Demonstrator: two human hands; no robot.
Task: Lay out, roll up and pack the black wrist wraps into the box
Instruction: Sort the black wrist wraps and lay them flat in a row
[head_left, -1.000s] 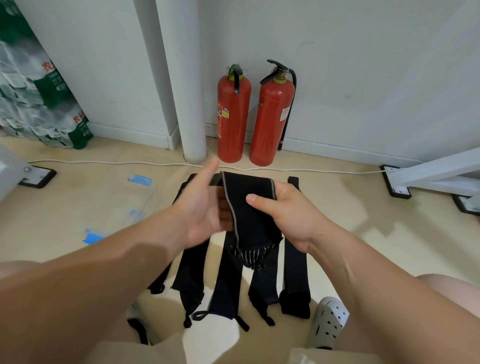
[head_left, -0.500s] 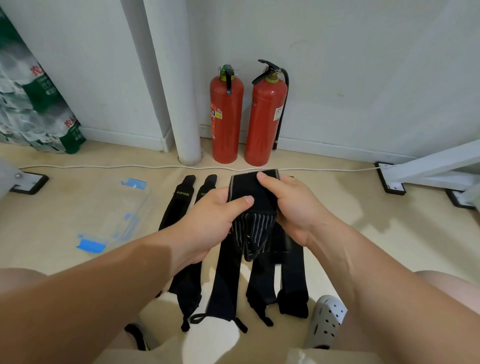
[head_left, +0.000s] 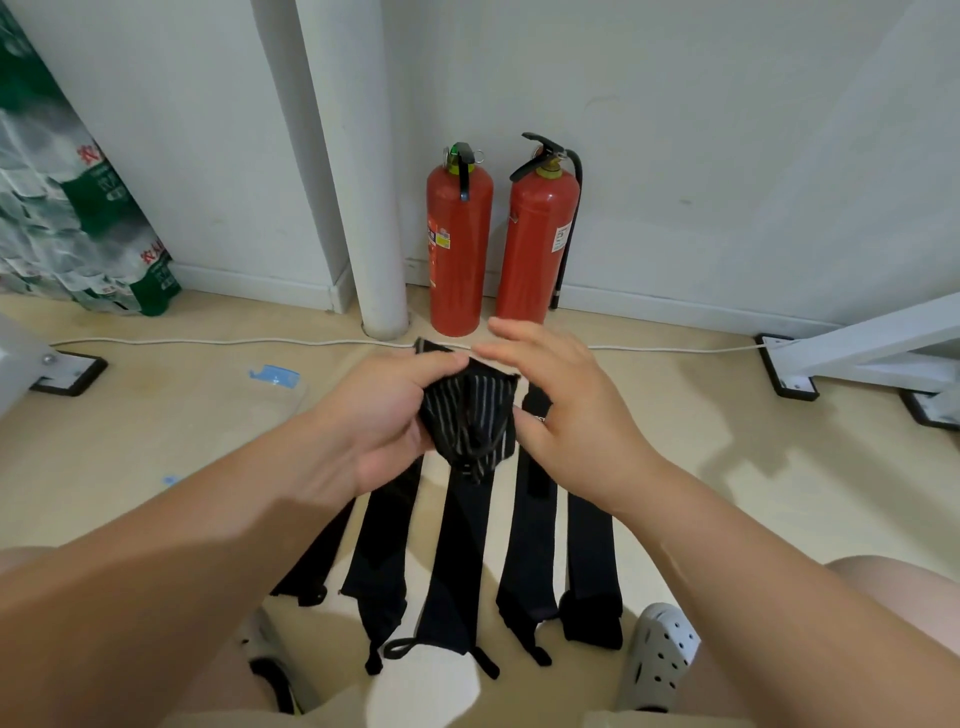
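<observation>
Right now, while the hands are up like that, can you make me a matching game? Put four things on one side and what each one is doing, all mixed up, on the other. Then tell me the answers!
Things:
1. left hand
2. right hand
3. fire extinguishers
4. laid-out wrist wraps

What they are doing:
A. standing upright by the wall
B. lying flat side by side on the floor
C. gripping the rolled wrap
D. open, fingers spread, beside the rolled wrap

Pairs: 1-C, 2-D, 3-A, 4-B
</observation>
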